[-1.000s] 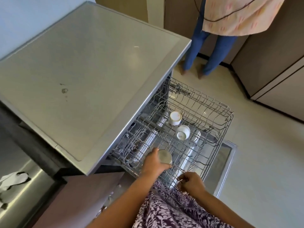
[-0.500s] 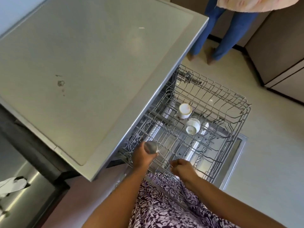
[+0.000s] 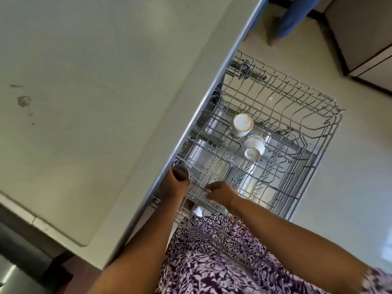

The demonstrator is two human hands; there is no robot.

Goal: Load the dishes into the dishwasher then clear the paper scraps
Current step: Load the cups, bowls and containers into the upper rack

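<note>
Wire rack (image 3: 331, 132), pulled out from under a grey counter (image 3: 95, 81), fills the centre-right of the frame as a person loads dishes. L hand (image 3: 172, 187), centre frame at the rack's near-left corner, is wrapped round a glass (image 3: 180, 171). The glass pokes up out of the fist right by the counter edge and is not yet set down; whether it touches the wires can't be told. R hand (image 3: 222, 193), just right of it, has its fingers curled over a front wire of the rack, apparently steadying it. A white cup (image 3: 241, 125) & just below-right a second cup (image 3: 253, 148) sit mouth-down mid-rack, close together, well apart from both hands. Another person's legs (image 3: 294, 15) show at top of frame, nr brown cabinets (image 3: 360, 28) at upper right. A stain (image 3: 23, 101) marks the counter at far left. No paper scraps in view.

Step in hand, by the look of it: dish-loading, w/ the glass going in as the third piece; the scraps come after. Next move prob. calls for tipping the glass mouth-down & lowering it between the tines in the near-left section, clear of the counter lip. It shd be let go only once seated. R hand's hold on the wire shd stop the rack rolling.
</note>
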